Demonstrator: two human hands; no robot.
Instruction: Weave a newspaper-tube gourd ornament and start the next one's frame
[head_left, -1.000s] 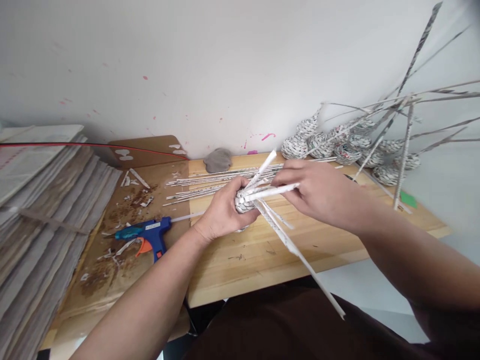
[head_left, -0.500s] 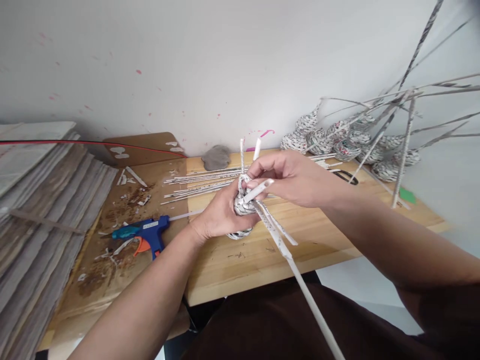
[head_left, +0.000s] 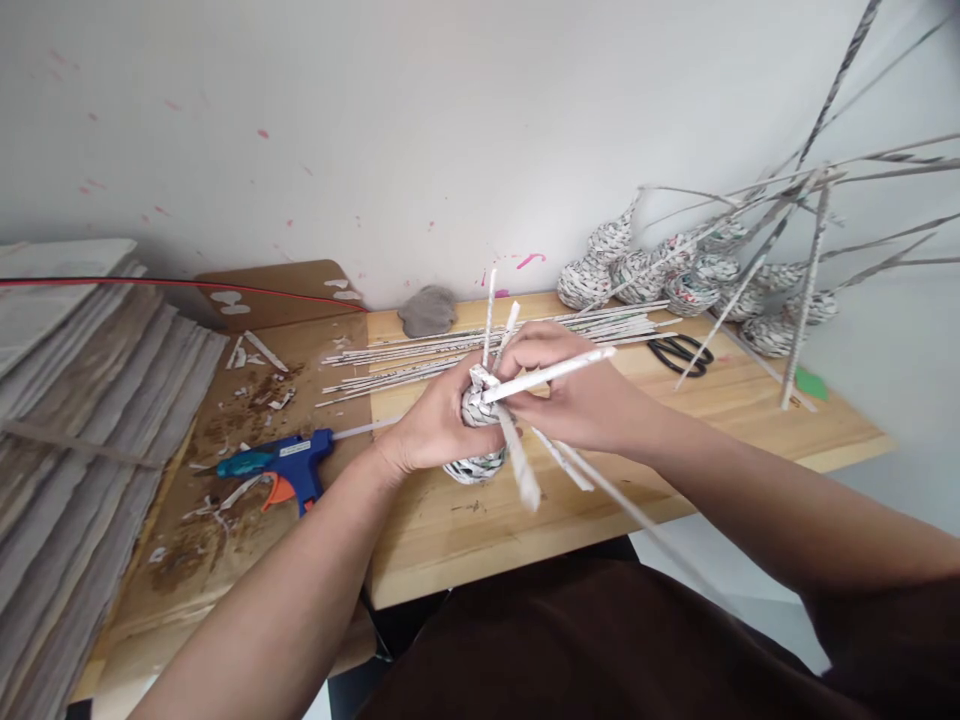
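Note:
A small woven gourd of rolled newspaper tubes [head_left: 475,469] stands on the wooden table. My left hand [head_left: 435,420] is wrapped round its narrow upper part, thumb in front. Loose paper tubes stick out of its top: one points up, and another [head_left: 555,374] slants toward the right. My right hand [head_left: 555,385] is closed at the gourd's top right with fingers bent, gripping a paper tube; its fingertips are partly hidden behind the slanting tube. A long tube [head_left: 637,520], blurred by motion, trails down to the right from beneath that hand.
Paper tubes [head_left: 420,350] lie in rows behind my hands. Black-handled scissors [head_left: 680,354] and several finished woven gourds [head_left: 585,283] sit at right. A blue glue gun [head_left: 300,465] rests at left among paper scraps, beside a tall newspaper stack [head_left: 90,440]. Long tubes jut out upper right.
The slanting tube at the gourd's top now extends further to the right, in front of my right hand. The long trailing tube has swung to the right. My left hand keeps its hold.

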